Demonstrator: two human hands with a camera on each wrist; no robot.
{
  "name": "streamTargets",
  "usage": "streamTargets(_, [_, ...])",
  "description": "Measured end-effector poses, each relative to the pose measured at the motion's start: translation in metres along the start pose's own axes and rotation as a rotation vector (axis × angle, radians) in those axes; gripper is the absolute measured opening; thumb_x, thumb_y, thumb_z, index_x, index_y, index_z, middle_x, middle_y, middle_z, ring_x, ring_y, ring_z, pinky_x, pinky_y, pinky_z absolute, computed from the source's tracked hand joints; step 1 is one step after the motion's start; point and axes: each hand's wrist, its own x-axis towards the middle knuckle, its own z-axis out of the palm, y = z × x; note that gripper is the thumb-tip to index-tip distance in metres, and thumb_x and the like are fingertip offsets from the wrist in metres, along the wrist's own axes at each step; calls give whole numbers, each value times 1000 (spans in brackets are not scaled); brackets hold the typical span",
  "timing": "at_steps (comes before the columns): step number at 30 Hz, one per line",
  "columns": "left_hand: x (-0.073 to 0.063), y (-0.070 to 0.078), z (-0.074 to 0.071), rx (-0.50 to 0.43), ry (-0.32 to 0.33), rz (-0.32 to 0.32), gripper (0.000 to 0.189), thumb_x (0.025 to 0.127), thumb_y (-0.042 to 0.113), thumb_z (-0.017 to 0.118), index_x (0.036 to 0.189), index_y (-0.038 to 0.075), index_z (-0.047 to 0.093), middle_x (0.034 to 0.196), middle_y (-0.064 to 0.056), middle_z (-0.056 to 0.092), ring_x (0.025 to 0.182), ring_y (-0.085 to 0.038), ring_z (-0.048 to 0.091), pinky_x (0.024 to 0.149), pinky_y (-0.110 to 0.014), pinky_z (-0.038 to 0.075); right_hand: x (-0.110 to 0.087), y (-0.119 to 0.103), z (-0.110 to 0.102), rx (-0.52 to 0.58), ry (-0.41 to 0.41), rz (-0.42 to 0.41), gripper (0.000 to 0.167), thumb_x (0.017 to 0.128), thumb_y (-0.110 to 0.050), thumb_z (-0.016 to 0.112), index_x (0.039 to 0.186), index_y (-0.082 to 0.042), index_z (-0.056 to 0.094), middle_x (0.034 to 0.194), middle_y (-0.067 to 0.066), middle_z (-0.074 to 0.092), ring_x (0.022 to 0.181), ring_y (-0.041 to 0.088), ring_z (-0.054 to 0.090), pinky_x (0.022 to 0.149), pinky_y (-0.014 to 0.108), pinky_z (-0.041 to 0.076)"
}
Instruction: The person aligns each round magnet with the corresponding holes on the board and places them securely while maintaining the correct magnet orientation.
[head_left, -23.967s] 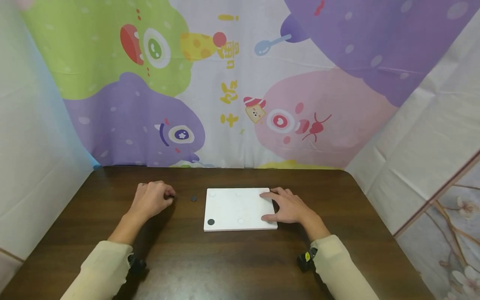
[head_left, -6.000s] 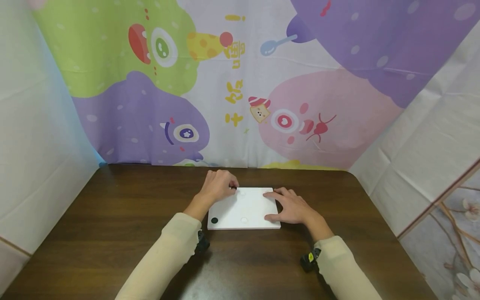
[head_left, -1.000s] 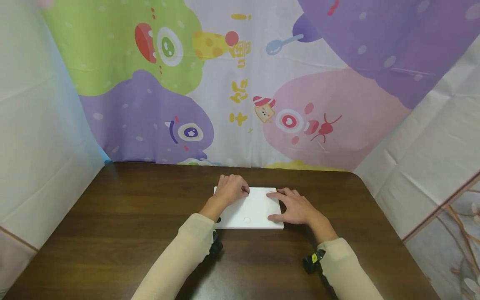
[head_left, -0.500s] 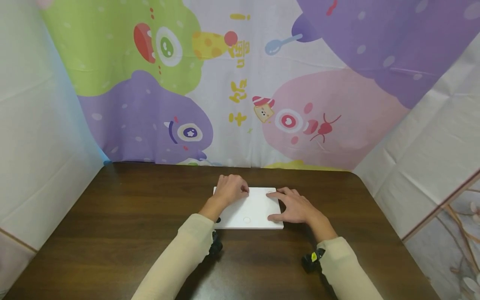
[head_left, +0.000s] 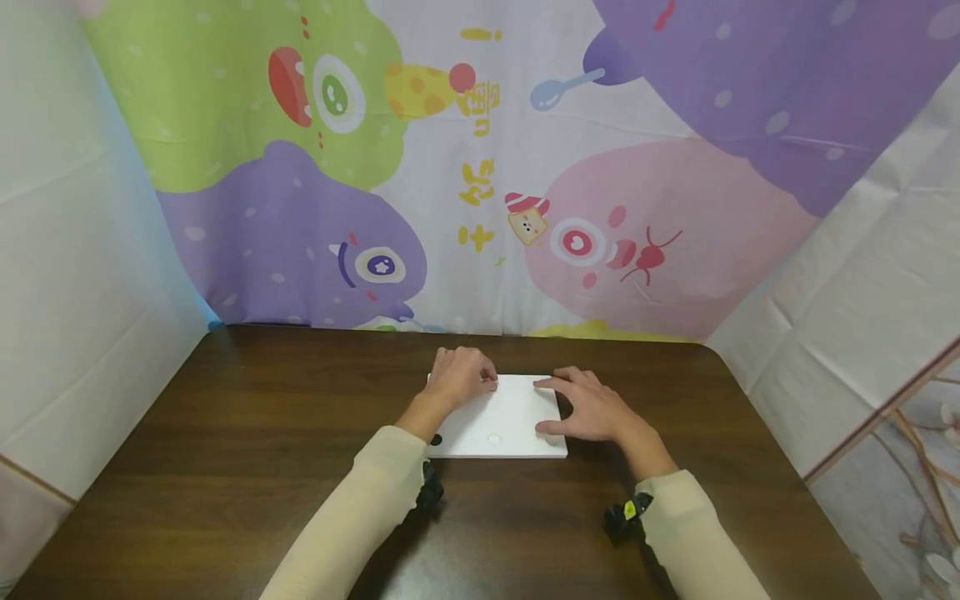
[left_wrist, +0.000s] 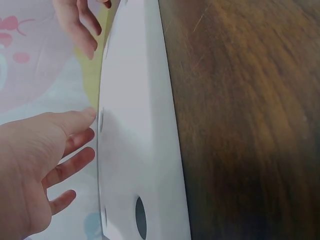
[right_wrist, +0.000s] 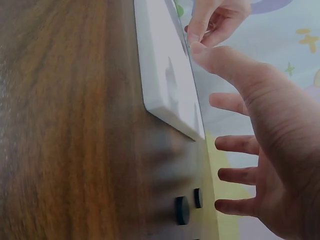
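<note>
A white rectangular board (head_left: pixel 517 417) lies on the table, with shallow round recesses in its face. One black disc (head_left: pixel 437 439) sits at its near left corner, also a black disc (left_wrist: pixel 141 217) in the left wrist view. My left hand (head_left: pixel 461 377) is at the board's far edge, thumb and index fingertips close together; I cannot tell whether anything is between them. My right hand (head_left: pixel 592 408) is spread at the board's right end, holding nothing. In the right wrist view its long fingers (right_wrist: pixel 235 144) are straight and apart, its thumb tip overlapping the left fingertips.
Black discs (right_wrist: pixel 182 210) stand off the board's right end in the right wrist view. The brown wooden table (head_left: pixel 300 400) reaches to a cartoon-print curtain (head_left: pixel 495 275) at the back. White cloth walls (head_left: pixel 862 292) rise at both sides.
Over 24 seconds, my left hand has come from beside the board to its far edge. The loose disc left of the board is gone. Just now my right hand has shifted slightly away from me.
</note>
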Motion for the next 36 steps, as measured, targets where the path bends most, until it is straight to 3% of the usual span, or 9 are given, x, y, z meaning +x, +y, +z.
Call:
streamTargets(15, [-4, -4, -7, 6, -19, -9, 18, 102, 32, 86, 117, 24, 90, 123, 4, 87, 114, -20, 78, 103, -49, 50, -6, -5, -5, -32, 168, -91, 70, 95, -60, 81, 155, -27, 69, 167, 17, 58, 149, 43, 58, 109, 72, 57])
streamTargets(36, [-26, -21, -21, 2, -29, 56, 25, 101, 38, 86, 122, 24, 89, 123, -1, 85, 115, -26, 77, 102, -51, 49, -19, -9, -3, -29, 190, -120, 71, 96, -57, 81, 159, -28, 65, 165, 16, 62, 148, 42, 61, 111, 73, 56])
